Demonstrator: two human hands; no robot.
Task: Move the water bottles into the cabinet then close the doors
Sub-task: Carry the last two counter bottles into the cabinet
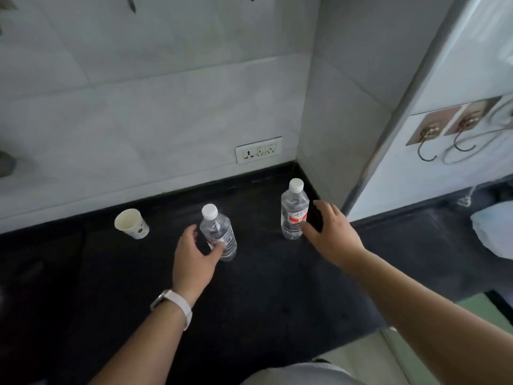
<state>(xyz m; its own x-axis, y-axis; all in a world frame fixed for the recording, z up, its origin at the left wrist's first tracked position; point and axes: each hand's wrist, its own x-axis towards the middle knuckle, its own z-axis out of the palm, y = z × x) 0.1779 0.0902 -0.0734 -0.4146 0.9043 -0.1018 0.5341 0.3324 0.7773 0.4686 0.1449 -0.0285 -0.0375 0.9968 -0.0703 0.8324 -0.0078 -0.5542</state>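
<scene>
Two clear water bottles with white caps stand upright on a black counter [263,287]. The left bottle [218,232] is unlabelled on the side I see. My left hand [194,257] cups it from the front left, thumb against its lower front, fingertips just off its left side. The right bottle [294,212] has a red and white label and stands near the corner of the walls. My right hand [330,232] reaches in beside it with fingers spread, the thumb tip touching its lower right side. No cabinet shows in this view.
A white paper cup [131,223] stands left of the bottles. A wall socket [258,150] sits low on the tiled back wall. A grey wall corner [327,151] juts out right of the bottles. A white panel with metal hooks [429,140] and a white bag [494,232] lie further right.
</scene>
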